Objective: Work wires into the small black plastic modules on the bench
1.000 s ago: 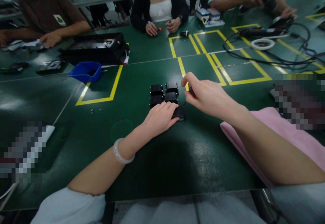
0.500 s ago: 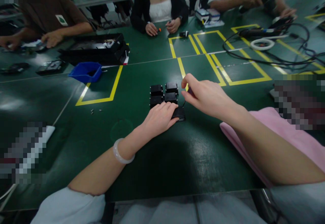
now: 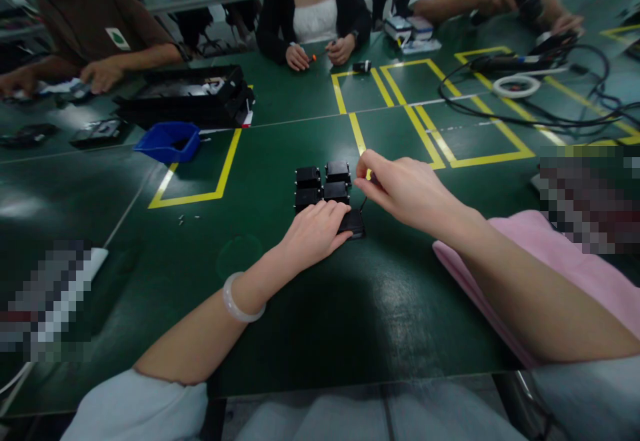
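The green desk (image 3: 300, 348) is marked out with yellow tape and fills most of the view. A pink cloth (image 3: 537, 231) is laid at its right side, partly covered by the right forearm. A long black tray (image 3: 200, 104) is set at the far left, with a blue bin (image 3: 167, 141) just in front of it.

Near the middle, the right hand (image 3: 407, 184) is raised slightly above the surface, its grip narrow and closed on a thin dark tool (image 3: 364, 204). The left hand (image 3: 315, 231) is laid flat, its grip pressed over a black part (image 3: 353, 222), with the fingers together and the thumb at the near edge.

Just beyond the fingers, four black blocks (image 3: 336, 191) are arranged two by two, box-shaped and faintly glossy, with small silvery bits seen at their sides. The black part is flat, dark and smooth; its uncovered end is pointed to the right, and its long axis cannot be told because the rest is hidden. The slender tool is tilted, its long axis running down and slightly left to the part's far right corner. A few tiny metallic pieces (image 3: 181, 220) are scattered left of the hands.
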Demonstrator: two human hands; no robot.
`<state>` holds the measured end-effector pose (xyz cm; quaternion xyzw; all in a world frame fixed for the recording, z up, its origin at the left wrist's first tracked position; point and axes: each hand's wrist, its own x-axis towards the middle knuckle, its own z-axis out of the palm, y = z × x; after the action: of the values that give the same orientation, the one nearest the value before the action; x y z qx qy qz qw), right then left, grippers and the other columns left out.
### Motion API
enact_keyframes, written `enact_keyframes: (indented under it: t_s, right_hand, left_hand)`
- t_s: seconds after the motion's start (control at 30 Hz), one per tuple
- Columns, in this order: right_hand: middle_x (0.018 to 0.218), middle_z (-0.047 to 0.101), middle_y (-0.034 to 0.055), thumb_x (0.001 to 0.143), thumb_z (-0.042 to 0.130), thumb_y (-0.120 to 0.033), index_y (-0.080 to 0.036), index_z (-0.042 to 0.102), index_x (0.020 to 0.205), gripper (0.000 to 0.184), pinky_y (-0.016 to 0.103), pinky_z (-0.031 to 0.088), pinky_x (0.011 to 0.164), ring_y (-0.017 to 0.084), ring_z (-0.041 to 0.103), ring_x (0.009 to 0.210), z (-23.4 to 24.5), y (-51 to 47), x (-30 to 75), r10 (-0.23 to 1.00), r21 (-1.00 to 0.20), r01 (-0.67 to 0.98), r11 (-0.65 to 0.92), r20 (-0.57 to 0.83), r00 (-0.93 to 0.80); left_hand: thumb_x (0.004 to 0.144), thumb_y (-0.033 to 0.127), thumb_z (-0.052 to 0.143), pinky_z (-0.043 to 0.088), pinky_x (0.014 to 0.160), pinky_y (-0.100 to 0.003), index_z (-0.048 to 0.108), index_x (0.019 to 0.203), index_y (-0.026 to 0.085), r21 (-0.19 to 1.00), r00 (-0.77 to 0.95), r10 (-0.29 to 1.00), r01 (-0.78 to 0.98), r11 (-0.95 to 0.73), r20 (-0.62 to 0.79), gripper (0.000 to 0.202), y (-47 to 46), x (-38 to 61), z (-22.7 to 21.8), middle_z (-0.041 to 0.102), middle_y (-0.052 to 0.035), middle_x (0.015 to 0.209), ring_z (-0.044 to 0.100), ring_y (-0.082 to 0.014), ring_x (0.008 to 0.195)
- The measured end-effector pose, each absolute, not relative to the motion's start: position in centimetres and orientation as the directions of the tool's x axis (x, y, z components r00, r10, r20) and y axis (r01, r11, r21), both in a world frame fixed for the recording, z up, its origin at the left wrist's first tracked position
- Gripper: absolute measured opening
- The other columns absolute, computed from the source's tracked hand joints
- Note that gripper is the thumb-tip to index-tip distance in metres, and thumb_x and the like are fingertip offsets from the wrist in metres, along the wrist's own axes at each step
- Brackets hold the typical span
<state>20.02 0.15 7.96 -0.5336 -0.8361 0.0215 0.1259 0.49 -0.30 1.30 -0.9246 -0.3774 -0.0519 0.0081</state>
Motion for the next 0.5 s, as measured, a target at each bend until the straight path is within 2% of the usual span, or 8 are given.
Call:
enact_keyframes:
  t_s: [0.17, 0.37, 0.5]
  right_hand:
    - [0.083, 0.066, 0.0037, 0.090, 0.038, -0.030, -0.020, 0.047, 0.117, 0.030, 0.026, 0.027, 0.056, 0.016, 0.055, 0.064, 8.02, 0.14, 20.13, 0.889, -0.216, 0.864, 0.454, 0.173, -0.424]
    - [0.075, 0.065, 0.0029, 0.094, 0.036, -0.040, -0.020, 0.053, 0.105, 0.028, 0.026, 0.025, 0.056, 0.017, 0.056, 0.064, 7.99, 0.20, 19.98, 0.897, -0.177, 0.883, 0.434, 0.176, -0.406]
    - [0.081, 0.066, 0.0036, 0.093, 0.035, -0.032, -0.020, 0.048, 0.116, 0.029, 0.026, 0.026, 0.056, 0.016, 0.056, 0.064, 8.00, 0.19, 20.06, 0.900, -0.200, 0.880, 0.430, 0.168, -0.402]
  left_hand:
    - [0.091, 0.038, 0.056, 0.046, 0.083, -0.034, 0.048, 0.120, 0.014, 0.014, 0.705, 0.702, 0.705, -0.709, 0.101, 0.038, -0.22, 0.52, 1.15, 0.062, -0.0091, 0.110, 0.059, -0.0237, 0.100]
    - [0.092, 0.038, 0.055, 0.046, 0.085, -0.034, 0.049, 0.120, 0.014, 0.020, 0.708, 0.700, 0.702, -0.712, 0.097, 0.037, -0.23, 0.59, 1.27, 0.062, -0.0095, 0.110, 0.059, -0.0236, 0.101]
    - [0.092, 0.037, 0.056, 0.046, 0.084, -0.034, 0.048, 0.120, 0.013, 0.017, 0.708, 0.700, 0.702, -0.712, 0.092, 0.038, -0.26, 0.57, 1.40, 0.062, -0.0095, 0.110, 0.059, -0.0233, 0.100]
